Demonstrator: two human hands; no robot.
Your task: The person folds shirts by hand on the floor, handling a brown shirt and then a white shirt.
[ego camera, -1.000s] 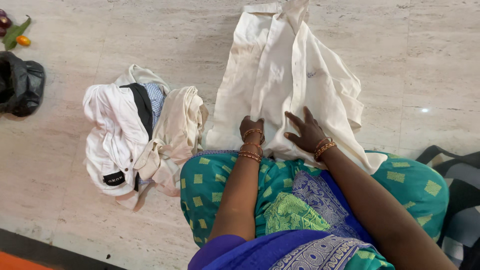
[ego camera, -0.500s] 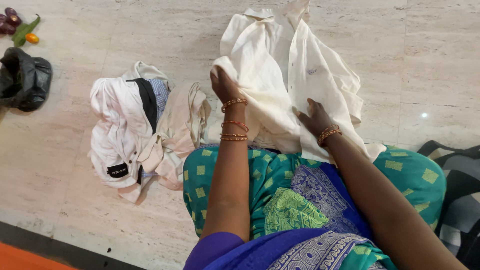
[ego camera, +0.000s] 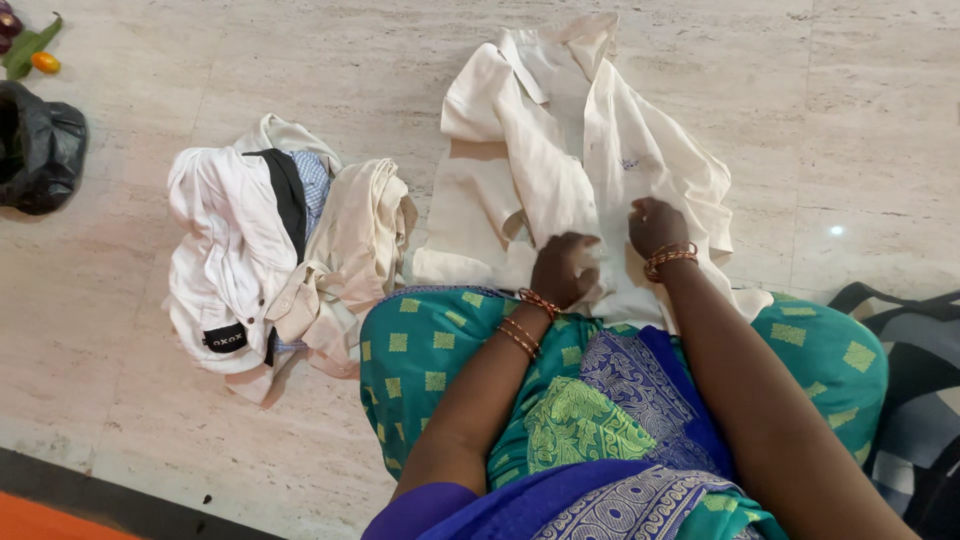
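Left hand [ego camera: 562,268] and right hand [ego camera: 656,226], both curled, grip the cream shirt [ego camera: 560,150] at frame centre. The shirt lies on the floor [ego camera: 850,120]. A pile of clothes [ego camera: 280,250] sits left of it.

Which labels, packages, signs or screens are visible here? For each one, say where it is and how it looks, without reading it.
Clothing label: small black rectangle with pale lettering, sewn on the white garment at the lower left of the clothes pile on the floor.
Small blue mark: faint, on the cream shirt spread in front of the person, above the right hand; too small to tell whether it is a label.
Black plastic bag: crumpled, far left on the floor, no visible print.
No signs or screens.
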